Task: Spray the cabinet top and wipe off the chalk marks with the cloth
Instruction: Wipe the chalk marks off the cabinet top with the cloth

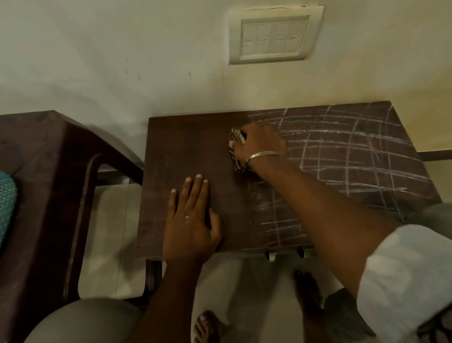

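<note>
Dark wood cabinet top (189,153), stiff and smooth, carries chalk marks (357,150) over its right half; the left half looks clean. Soft, light checked cloth (236,139) bunches easily and is best gripped as a wad. Right hands (258,146) close over it, arm reaching forward; left hands (191,220) lie flat, open, empty, bracing near the front edge.
</note>
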Demonstrator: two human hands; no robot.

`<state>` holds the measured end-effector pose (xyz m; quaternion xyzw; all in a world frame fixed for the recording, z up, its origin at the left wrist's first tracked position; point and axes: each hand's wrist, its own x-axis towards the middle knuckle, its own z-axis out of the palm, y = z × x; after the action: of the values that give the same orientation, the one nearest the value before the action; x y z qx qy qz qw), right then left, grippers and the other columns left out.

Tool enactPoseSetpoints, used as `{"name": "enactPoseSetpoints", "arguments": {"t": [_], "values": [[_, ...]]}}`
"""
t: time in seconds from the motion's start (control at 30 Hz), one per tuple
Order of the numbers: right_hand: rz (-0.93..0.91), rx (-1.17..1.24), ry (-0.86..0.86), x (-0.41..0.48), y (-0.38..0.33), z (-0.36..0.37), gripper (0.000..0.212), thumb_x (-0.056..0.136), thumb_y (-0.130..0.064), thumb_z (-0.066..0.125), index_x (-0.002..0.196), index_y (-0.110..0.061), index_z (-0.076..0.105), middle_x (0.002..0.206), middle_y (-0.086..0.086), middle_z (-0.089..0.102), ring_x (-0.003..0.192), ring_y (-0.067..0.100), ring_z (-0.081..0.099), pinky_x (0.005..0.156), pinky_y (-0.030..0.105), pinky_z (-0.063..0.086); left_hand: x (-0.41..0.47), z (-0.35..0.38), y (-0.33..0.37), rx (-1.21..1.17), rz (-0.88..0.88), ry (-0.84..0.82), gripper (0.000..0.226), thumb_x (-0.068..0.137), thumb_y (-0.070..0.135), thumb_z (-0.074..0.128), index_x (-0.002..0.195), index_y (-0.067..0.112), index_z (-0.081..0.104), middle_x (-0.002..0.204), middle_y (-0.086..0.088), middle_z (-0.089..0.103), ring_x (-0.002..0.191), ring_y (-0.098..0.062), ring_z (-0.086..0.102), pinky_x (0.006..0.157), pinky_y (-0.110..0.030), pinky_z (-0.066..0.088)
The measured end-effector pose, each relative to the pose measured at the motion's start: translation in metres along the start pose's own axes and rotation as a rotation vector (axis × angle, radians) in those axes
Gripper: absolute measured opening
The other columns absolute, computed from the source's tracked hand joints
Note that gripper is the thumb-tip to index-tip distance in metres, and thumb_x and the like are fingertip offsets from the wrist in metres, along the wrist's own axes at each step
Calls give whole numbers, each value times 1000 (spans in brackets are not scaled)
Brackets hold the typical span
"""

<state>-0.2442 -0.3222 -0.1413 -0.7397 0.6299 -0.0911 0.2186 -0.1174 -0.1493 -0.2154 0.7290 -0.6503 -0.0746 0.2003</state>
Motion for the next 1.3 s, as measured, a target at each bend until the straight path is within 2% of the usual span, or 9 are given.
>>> {"name": "enactPoseSetpoints", "arguments": {"t": [0.1,0.2,0.33,0.47,0.6,0.77,0.9,1.07,1.3], "values": [[-9,-2,22,-14,3,3,26,89,-42,61,103,-21,68,109,9,67,102,33,62,70,33,41,0,-1,1,-5,-2,-5,62,95,36,36,152,12,42,162,-4,34,153,-18,23,125,-48,17],[-32,-53,59,-43,13,13,29,92,-43,56,109,-21,66,112,8,66,104,32,60,73,33,41,1,0,1,-4,0,11,62,94,34,37,151,12,43,161,-4,35,153,-19,25,125,-47,17],[-16,-21,56,-36,14,12,25,89,-44,59,97,-21,67,104,7,69,98,32,63,68,32,39,1,0,1,-12,8,24,62,93,34,37,150,11,45,160,-4,37,152,-19,26,125,-47,18],[4,21,39,-15,8,7,27,88,-43,61,101,-21,69,106,8,69,100,32,63,69,30,39,0,0,1,-7,7,17,62,93,34,37,150,11,44,161,-4,36,152,-19,25,126,-45,16],[3,-17,68,-45,16,18,32,91,-44,56,112,-21,66,109,9,66,101,32,62,76,35,46,1,0,1,-7,3,5,62,94,35,36,151,12,42,161,-4,35,153,-18,23,126,-44,14],[5,29,70,-49,24,24,27,88,-46,58,96,-21,67,97,8,69,91,33,63,71,35,48,0,1,0,-8,2,12,62,94,36,37,151,13,43,161,-3,36,153,-18,24,126,-44,14],[16,30,49,-21,16,16,30,88,-46,59,102,-20,68,104,10,68,97,33,63,70,32,41,1,2,1,-8,1,20,62,94,36,37,151,13,44,161,-3,37,152,-18,25,126,-46,17],[19,-11,78,-51,19,20,33,92,-45,55,113,-21,66,111,10,66,101,32,61,76,35,44,0,3,-1,-10,5,27,61,94,35,39,151,13,44,161,-3,36,153,-18,25,126,-44,15],[23,-6,35,-43,11,12,26,89,-43,59,100,-21,67,105,10,68,98,34,63,74,36,46,-1,5,3,40,60,-18,62,98,35,30,152,4,39,161,-13,33,153,-27,24,125,-49,19]]}}
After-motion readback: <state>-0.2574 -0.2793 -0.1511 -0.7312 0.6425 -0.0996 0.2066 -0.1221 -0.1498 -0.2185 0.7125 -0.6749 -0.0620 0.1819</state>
